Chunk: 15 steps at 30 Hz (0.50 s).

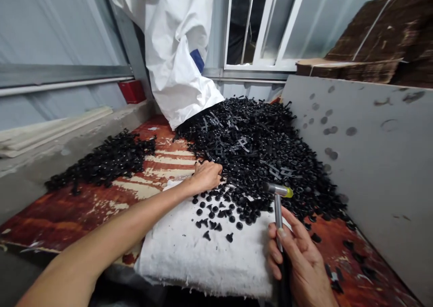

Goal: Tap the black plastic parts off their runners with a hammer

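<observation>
My right hand (297, 253) is wrapped round the handle of a small mallet (278, 210), its metal head upright with a yellow tip pointing right. My left hand (207, 176) reaches forward to the near edge of a big heap of small black parts (250, 140). Its fingers are curled, and what they hold, if anything, is hidden. Below that hand, several loose black parts (232, 219) with round heads and short stems lie scattered on a white cloth (206, 266).
A smaller pile of black parts (108, 158) lies left on the worn red board (135, 203). A white sack (182, 50) hangs over the heap's back. A grey panel (372, 140) walls the right side, with stacked brown cardboard (372, 36) behind it.
</observation>
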Each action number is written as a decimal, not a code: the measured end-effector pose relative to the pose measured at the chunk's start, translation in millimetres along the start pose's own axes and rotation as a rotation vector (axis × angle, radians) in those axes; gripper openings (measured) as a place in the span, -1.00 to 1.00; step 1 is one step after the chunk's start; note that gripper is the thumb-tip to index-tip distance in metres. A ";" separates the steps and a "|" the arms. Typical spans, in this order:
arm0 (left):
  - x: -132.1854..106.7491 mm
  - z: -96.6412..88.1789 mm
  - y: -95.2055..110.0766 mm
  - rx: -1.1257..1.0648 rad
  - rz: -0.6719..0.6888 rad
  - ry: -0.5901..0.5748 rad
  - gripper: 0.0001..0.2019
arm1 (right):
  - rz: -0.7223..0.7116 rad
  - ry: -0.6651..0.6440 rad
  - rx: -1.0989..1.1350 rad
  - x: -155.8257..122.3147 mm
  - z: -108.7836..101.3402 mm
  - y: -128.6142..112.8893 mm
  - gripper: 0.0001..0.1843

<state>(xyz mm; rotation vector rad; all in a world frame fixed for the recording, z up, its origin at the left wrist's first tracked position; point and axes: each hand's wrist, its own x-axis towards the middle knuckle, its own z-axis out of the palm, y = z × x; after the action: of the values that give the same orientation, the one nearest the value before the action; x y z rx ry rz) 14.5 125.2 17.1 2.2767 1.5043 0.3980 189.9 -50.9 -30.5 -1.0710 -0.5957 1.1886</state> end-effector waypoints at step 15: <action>24.8 -56.1 44.8 -0.873 -0.184 -0.031 -0.89 | -0.014 -0.023 0.174 -0.1 0.7 0.6 -0.49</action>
<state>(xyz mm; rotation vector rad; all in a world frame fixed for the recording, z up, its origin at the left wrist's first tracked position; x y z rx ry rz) 36.2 141.0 88.2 1.4415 1.1737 0.7738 189.0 -50.8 -30.8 -0.9055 -0.5075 1.2186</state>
